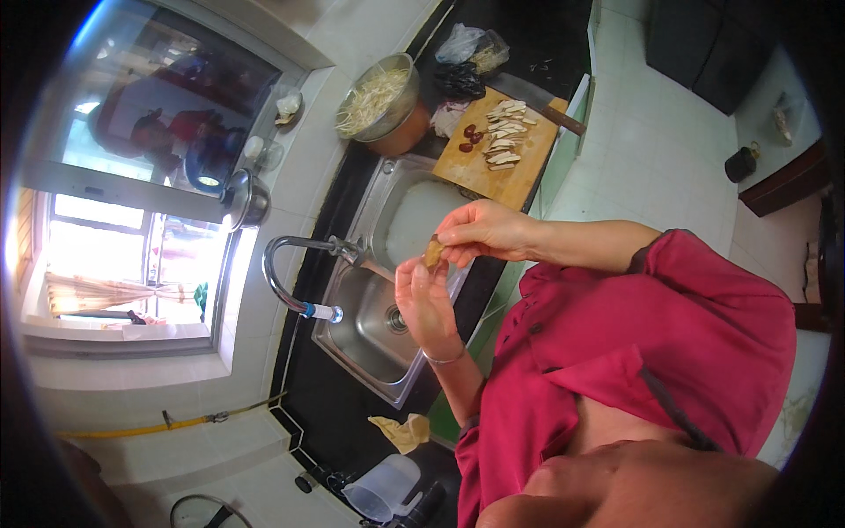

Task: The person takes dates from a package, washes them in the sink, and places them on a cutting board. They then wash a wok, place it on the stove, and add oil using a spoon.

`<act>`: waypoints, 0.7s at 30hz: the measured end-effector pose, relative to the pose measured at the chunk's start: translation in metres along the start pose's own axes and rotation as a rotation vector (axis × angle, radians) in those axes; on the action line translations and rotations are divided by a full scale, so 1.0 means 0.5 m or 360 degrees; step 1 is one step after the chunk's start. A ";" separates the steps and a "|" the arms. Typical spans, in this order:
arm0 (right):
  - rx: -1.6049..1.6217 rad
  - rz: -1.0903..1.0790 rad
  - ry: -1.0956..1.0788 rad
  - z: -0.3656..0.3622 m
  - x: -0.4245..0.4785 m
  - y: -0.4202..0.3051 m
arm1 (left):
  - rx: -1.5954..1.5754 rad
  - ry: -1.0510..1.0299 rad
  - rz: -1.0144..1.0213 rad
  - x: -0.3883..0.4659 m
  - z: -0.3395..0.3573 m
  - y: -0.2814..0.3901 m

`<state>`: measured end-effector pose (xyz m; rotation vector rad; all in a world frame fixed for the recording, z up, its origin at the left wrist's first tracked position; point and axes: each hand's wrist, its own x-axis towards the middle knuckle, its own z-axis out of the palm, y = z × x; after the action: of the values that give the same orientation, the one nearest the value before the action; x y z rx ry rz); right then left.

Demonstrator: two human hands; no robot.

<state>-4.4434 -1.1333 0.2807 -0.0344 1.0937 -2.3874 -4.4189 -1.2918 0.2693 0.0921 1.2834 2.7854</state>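
A small yellowish-brown piece of what looks like ginger root (434, 253) is held between my two hands above the divider of a double steel sink (360, 356). My right hand (485, 231) pinches its upper end with thumb and fingers. From below, my left hand (426, 310) grips the other end, palm turned up, a bracelet (443, 360) at the wrist. Just beyond my right hand lies a wooden cutting board (455, 165) bearing sliced mushroom strips (505, 135) and several red dates (470, 137). A cleaver (541, 102) rests across the board's far end.
The chrome faucet (277, 264) arches over the near basin. Bean sprouts (376, 99) fill a metal bowl (403, 109) beside plastic bags (460, 79). A yellow cloth (401, 432) and a plastic measuring jug (383, 485) are on the black counter. A lidded pot (247, 198) occupies the windowsill.
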 end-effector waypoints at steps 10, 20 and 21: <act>-0.0033 -0.0020 -0.0092 0.003 0.001 0.002 | -0.0149 -0.0197 -0.0061 0.003 -0.015 0.004; 0.0405 0.0239 -0.0161 -0.014 0.011 0.018 | -0.0289 -0.0172 -0.0059 0.001 -0.012 -0.005; 0.0427 0.0248 -0.0169 -0.015 0.012 0.019 | -0.0288 -0.0167 -0.0045 0.002 -0.016 -0.007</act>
<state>-4.4461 -1.1358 0.2677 0.0163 0.6953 -2.3409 -4.4205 -1.2953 0.2614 0.2042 0.9977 2.8154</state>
